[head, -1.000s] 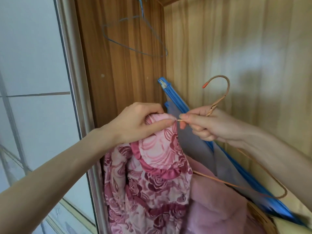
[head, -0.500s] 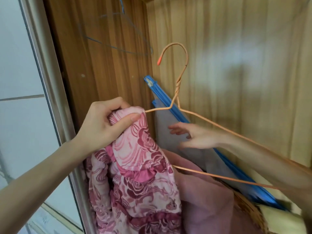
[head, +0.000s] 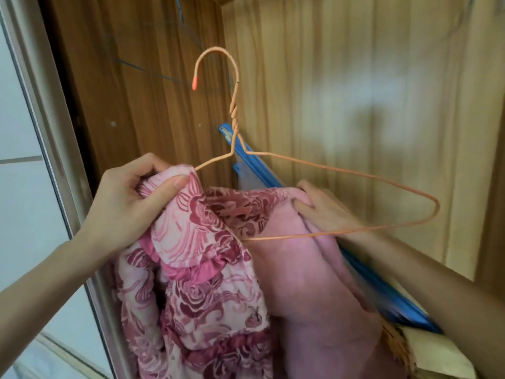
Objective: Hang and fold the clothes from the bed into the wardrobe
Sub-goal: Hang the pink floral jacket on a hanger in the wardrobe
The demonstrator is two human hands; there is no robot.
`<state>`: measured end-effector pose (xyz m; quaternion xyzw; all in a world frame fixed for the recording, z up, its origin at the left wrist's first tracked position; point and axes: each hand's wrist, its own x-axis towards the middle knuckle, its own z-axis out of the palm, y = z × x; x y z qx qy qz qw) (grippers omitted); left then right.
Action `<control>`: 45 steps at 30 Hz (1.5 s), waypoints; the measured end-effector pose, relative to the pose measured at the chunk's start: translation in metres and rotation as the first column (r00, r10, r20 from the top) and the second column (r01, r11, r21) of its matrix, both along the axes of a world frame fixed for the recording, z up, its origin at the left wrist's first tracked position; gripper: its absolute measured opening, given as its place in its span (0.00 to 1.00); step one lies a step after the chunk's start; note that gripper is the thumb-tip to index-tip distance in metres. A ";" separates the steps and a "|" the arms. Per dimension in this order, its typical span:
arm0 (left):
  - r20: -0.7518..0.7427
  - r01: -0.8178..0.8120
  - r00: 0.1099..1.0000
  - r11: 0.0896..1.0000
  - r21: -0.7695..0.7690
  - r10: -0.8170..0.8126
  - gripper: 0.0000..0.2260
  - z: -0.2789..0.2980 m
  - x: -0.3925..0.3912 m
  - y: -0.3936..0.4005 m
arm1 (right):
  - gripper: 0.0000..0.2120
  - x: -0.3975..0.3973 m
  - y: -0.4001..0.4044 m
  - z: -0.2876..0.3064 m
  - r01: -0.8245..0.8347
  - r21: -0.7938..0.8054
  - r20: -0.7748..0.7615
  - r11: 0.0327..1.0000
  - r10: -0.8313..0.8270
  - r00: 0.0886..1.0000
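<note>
A pink garment with a dark rose pattern (head: 202, 283) hangs in front of the open wardrobe. An orange wire hanger (head: 341, 173) stands upright with its left arm inside the garment's shoulder. My left hand (head: 131, 198) grips that shoulder bunched over the hanger's left end. My right hand (head: 319, 209) reaches through the hanger's triangle and grips the garment's other shoulder at the plain pink lining (head: 306, 269). The hanger's right end sticks out bare.
Wooden wardrobe walls (head: 355, 91) stand behind and to the left. A blue wire hanger (head: 153, 73) hangs high at the back. A blue-edged flat bag (head: 257, 165) leans in the corner. A pale door frame (head: 54, 165) runs down the left.
My right hand let go of the hanger's neck, dropped through the frame and took hold of the garment's right shoulder. The hanger now stands upright, higher in view.
</note>
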<state>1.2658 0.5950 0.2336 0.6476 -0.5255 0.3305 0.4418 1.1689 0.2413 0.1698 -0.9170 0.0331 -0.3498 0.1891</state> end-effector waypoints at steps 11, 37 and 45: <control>0.332 -0.312 0.911 0.935 0.169 0.244 0.17 -0.002 0.019 -0.042 | 0.19 -0.111 -0.054 0.074 0.023 -0.294 0.075 0.956 0.000 0.997; 0.280 -0.140 0.950 0.990 -0.009 0.137 0.16 0.021 0.023 -0.034 | 0.09 -0.137 -0.042 0.086 -0.081 0.501 0.114 0.862 0.027 0.993; 0.407 -0.140 0.911 0.979 0.149 0.068 0.15 0.026 0.040 -0.026 | 0.19 -0.169 -0.042 0.114 0.307 -0.347 0.171 0.886 -0.262 0.950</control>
